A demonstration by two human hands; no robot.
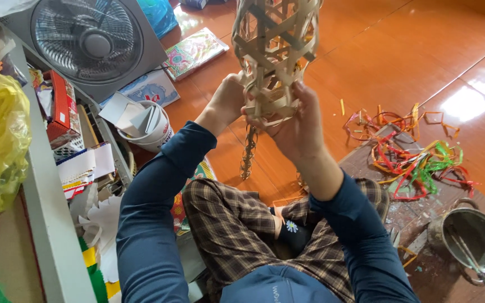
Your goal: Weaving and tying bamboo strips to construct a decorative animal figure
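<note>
Both hands grip a woven bamboo frame [273,53] held up over the lap, left hand [228,101] and right hand [296,126] closed around its narrow lower end. Beyond, a white bucket [152,132], a red box [63,109], a bright flat packet [195,51] and a grey fan [88,39].

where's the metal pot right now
In the head view the metal pot sits at the lower right on a dark board, just below the pile of coloured strips and right of the person's right sleeve.
</note>
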